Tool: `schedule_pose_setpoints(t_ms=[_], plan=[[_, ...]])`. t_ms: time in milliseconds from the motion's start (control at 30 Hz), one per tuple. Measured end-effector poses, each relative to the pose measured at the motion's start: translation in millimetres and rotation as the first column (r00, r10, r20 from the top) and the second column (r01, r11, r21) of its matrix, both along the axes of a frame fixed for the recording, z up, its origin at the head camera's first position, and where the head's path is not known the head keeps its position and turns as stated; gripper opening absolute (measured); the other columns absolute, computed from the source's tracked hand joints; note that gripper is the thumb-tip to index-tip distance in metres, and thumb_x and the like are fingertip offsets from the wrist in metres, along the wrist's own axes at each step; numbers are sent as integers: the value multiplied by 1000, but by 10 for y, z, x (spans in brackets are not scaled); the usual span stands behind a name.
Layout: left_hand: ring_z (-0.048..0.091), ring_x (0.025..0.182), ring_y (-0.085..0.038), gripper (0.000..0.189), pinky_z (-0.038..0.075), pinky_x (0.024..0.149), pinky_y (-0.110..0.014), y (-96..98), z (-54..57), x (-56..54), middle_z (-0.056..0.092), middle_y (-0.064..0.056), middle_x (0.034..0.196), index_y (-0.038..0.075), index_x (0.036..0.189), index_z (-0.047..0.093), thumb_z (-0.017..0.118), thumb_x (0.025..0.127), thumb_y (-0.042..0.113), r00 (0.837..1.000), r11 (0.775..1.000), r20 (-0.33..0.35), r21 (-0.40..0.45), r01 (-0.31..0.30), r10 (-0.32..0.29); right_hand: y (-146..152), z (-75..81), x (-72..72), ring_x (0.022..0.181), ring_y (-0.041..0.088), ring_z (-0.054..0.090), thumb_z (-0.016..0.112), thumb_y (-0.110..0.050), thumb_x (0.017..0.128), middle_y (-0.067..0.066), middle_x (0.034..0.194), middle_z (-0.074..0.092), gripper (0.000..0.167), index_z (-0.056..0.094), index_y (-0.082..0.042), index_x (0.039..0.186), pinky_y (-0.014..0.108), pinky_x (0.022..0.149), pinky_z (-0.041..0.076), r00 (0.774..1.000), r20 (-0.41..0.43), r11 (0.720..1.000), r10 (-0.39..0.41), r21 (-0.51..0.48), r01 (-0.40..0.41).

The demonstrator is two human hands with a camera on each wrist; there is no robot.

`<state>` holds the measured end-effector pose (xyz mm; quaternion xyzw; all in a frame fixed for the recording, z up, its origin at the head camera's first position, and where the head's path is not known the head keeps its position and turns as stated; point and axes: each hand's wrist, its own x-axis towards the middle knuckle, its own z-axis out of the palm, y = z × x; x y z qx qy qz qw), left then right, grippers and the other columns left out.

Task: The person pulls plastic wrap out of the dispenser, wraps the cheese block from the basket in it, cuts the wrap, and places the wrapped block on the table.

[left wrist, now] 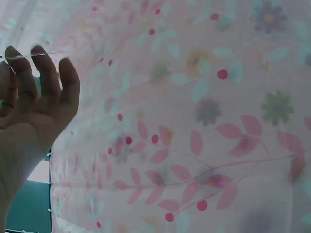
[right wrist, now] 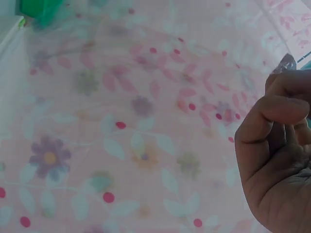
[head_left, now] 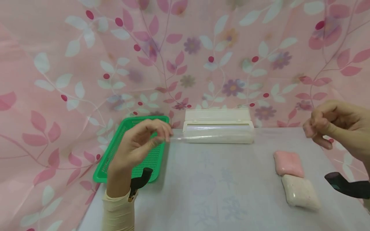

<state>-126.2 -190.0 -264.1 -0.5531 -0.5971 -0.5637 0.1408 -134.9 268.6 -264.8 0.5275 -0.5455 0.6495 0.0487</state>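
Observation:
A clear sheet of plastic wrap (head_left: 199, 139) is stretched in the air between the hands, seen nearly edge-on in the head view. My left hand (head_left: 141, 142) pinches its left end between thumb and fingers, above the green basket (head_left: 157, 175). On the far side, my right hand (head_left: 342, 128) has curled fingers and grips the other end. A crumpled bit of plastic wrap (right wrist: 285, 64) pokes out above those fingers in the right wrist view. Behind the sheet stands a white wrap dispenser (head_left: 217, 115) with its lid up and a roll (head_left: 219, 127) inside.
On the white table (head_left: 179, 199), a glossy pink block (head_left: 289, 163) and a glossy white block (head_left: 300, 192) lie touching at the right. A pink floral curtain (head_left: 179, 57) hangs behind the table and along its sides.

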Motion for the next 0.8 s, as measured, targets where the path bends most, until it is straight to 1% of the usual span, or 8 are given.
schedule_pose_setpoints(t_ms=[100, 200, 333, 467, 533, 600, 733, 800], plan=[[60, 93, -29, 5, 52, 87, -42, -29, -203, 39, 57, -17, 95, -8, 101, 50, 51, 99, -4, 985, 984, 71, -75, 160, -155, 112, -161, 103, 54, 15, 47, 41, 19, 96, 18, 93, 65, 13, 52, 18, 103, 28, 45, 35, 999, 43, 990, -24, 139, 18], [62, 90, -30, 5, 54, 83, -42, -65, -457, 62, 57, -20, 97, -8, 104, 48, 46, 99, -8, 952, 953, 181, -129, 273, -248, 169, -331, 134, 57, 15, 48, 41, 24, 93, 14, 95, 64, 21, 53, 14, 106, 28, 45, 37, 999, 54, 968, 6, 252, -19], [64, 86, -32, 15, 55, 79, -42, -118, -775, 124, 55, -21, 96, -7, 105, 48, 43, 96, -18, 897, 912, 331, -184, 366, -293, 179, -559, 166, 57, 15, 51, 44, 30, 86, 9, 94, 64, 37, 56, 4, 108, 25, 46, 42, 992, 76, 912, 96, 392, -118], [64, 84, -32, 22, 55, 78, -43, -127, -979, 178, 54, -22, 94, -6, 104, 49, 41, 93, -24, 837, 868, 454, -231, 440, -304, 138, -784, 216, 53, 13, 51, 50, 31, 81, 6, 90, 63, 42, 56, -3, 106, 20, 49, 45, 975, 109, 849, 196, 479, -224], [64, 83, -32, 22, 55, 78, -42, -121, -1062, 196, 54, -22, 91, -6, 103, 50, 41, 93, -24, 811, 843, 506, -264, 469, -293, 93, -917, 231, 50, 13, 49, 52, 29, 82, 6, 86, 61, 40, 56, -4, 104, 18, 48, 45, 958, 153, 825, 241, 488, -285], [65, 82, -30, 20, 56, 76, -37, -111, -1172, 207, 55, -21, 88, -4, 101, 51, 44, 94, -21, 799, 812, 538, -319, 489, -270, 38, -1063, 253, 49, 14, 48, 53, 26, 84, 7, 83, 61, 36, 57, -5, 102, 18, 46, 45, 936, 245, 795, 252, 499, -345], [65, 80, -22, 11, 54, 72, -28, -67, -1497, 218, 57, -20, 85, -1, 99, 54, 49, 98, -11, 772, 735, 593, -415, 536, -229, -79, -1377, 308, 46, 21, 46, 56, 15, 91, 15, 76, 63, 22, 60, -5, 98, 16, 43, 44, 850, 459, 721, 259, 494, -487], [66, 80, -15, 7, 54, 72, -26, -38, -1678, 215, 58, -18, 84, 0, 98, 55, 51, 99, -6, 763, 697, 608, -450, 558, -218, -136, -1535, 327, 46, 22, 45, 60, 10, 92, 19, 73, 62, 15, 61, -4, 96, 14, 42, 42, 808, 530, 685, 256, 490, -539]])
